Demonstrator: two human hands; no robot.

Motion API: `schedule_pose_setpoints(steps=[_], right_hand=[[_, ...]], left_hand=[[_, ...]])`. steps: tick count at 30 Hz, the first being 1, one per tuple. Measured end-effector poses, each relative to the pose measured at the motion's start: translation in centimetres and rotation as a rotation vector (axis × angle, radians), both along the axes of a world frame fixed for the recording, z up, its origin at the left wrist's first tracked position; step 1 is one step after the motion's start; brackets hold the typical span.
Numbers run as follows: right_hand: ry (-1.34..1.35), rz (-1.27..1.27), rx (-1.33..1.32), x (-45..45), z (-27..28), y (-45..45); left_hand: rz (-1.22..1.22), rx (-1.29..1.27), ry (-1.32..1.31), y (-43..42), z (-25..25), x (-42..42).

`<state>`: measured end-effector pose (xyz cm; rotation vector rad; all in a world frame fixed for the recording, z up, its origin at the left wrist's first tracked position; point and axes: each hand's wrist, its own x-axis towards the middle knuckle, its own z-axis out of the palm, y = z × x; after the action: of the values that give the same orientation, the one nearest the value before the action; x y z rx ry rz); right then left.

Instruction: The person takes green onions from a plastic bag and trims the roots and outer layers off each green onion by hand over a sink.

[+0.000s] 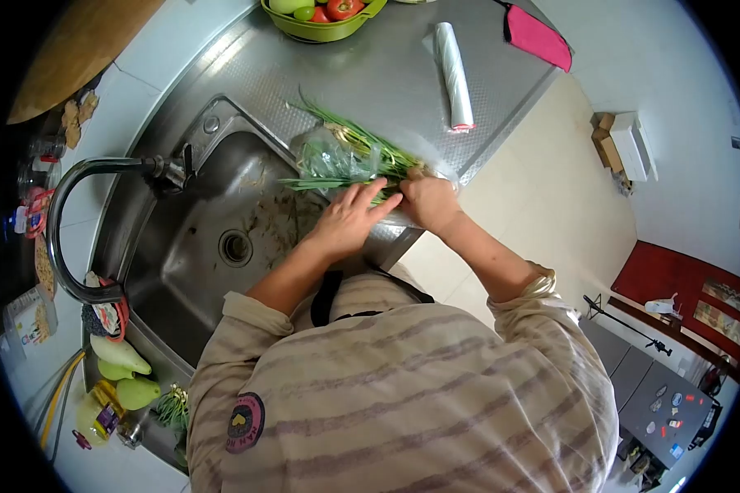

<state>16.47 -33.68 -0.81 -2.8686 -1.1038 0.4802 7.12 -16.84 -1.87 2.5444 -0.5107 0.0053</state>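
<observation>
Just beyond the striped shirt point(403, 378), in the middle of the frame, the green onions point(370, 140) lie on the desk point(378, 66) at the edge of the sink, with a clear plastic bag point(329, 156) among them. The left hand point(345, 218) rests over the stalks with its fingers spread; the right hand point(427, 197) has its fingers curled together around the gathered end, though whether they pinch the plastic too I cannot tell. The step in hand looks like gathering or sorting the bunch, and the next move seems to call for keeping the stalks lined up while the bag stays free of the grip. To the left, the metal sink point(173, 279) shows bits of dirt or scraps around its drain, with a curved tap point(57, 214) at its far left side and pale green pears point(138, 393) at lower left. Farther up the brushed-metal desk lie a roll of clear bags point(455, 78) and, at the top edge, a green basket point(316, 31) of tomatoes; a pink pouch point(538, 37) hangs over the upper right corner. Past the pale floor point(510, 181), a white box point(631, 144) stands at right, and a grey fridge point(666, 411) with magnets at lower right.
</observation>
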Motion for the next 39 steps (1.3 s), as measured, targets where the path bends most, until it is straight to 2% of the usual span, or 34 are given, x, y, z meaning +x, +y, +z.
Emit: schedule_pose_setpoints(steps=[2, 5, 6, 8, 9, 10, 12, 14, 17, 20, 22, 24, 26, 27, 28, 30, 32, 39], right_hand=[[-0.055, 0.002, 0.047, 0.2, -0.1, -0.2], [0.15, -0.257, 0.355, 1.2, 2.8, -0.5], [0.148, -0.253, 0.357, 1.9, 3.2, -1.0], [0.518, -0.451, 0.563, 3.5, 3.7, -2.4], [0.69, -0.433, 0.72, 4.2, 3.7, -2.8], [0.682, -0.431, 0.723, 4.4, 3.7, -3.3], [0.863, -0.467, 1.006, 4.7, 4.7, -3.7], [0.835, -0.476, 1.052, 4.7, 6.6, -3.8], [0.842, -0.543, 1.335, 5.6, 8.8, -4.6], [0.921, -0.617, 1.382, 5.7, 12.1, -4.7], [0.913, -0.595, 1.395, 4.6, 13.7, -3.9], [1.036, -0.492, 1.454, 3.1, 14.4, -2.6], [1.159, -0.367, 1.474, 1.7, 14.3, -1.1], [1.208, -0.328, 1.464, 0.9, 14.2, 0.0], [1.261, -0.288, 1.453, 0.0, 14.0, 1.2], [1.452, -0.224, 1.378, -1.6, 14.1, 3.4], [1.563, -0.173, 1.337, -3.4, 14.1, 6.0], [1.637, 0.0, 1.092, -8.4, 14.9, 13.2]], left_hand=[[0.035, -0.012, -0.019, 0.1, 0.2, 0.5], [0.087, 0.003, -0.026, 0.4, -0.8, 1.0], [0.096, 0.033, -0.017, 0.6, -1.2, 1.1], [0.089, 0.053, -0.013, 0.9, -1.3, 1.1], [0.071, 0.075, 0.019, 1.0, -1.3, 1.1], [0.052, 0.096, 0.048, 1.0, -1.3, 1.3], [0.05, 0.104, 0.079, 0.8, -1.1, 1.2], [0.048, 0.112, 0.115, 0.7, -0.9, 1.2], [0.03, 0.136, 0.087, 1.0, -1.4, 1.1], [0.031, 0.136, 0.101, 0.7, -0.8, 0.8], [0.077, 0.108, 0.067, 0.3, 0.6, 0.7], [0.114, 0.076, -0.031, 0.0, 2.5, 0.7], [0.079, -0.378, -0.057, 0.5, 5.0, 0.4], [0.121, -0.67, 0.131, 0.8, 6.7, 0.0], [0.149, -0.659, 0.122, 1.5, 7.8, -0.5], [0.175, -1.687, 0.452, 3.3, 9.8, -1.6], [0.147, -1.856, 0.386, 5.8, 12.9, -3.3], [0.365, -1.754, 0.085, 11.2, 15.9, -11.4]])
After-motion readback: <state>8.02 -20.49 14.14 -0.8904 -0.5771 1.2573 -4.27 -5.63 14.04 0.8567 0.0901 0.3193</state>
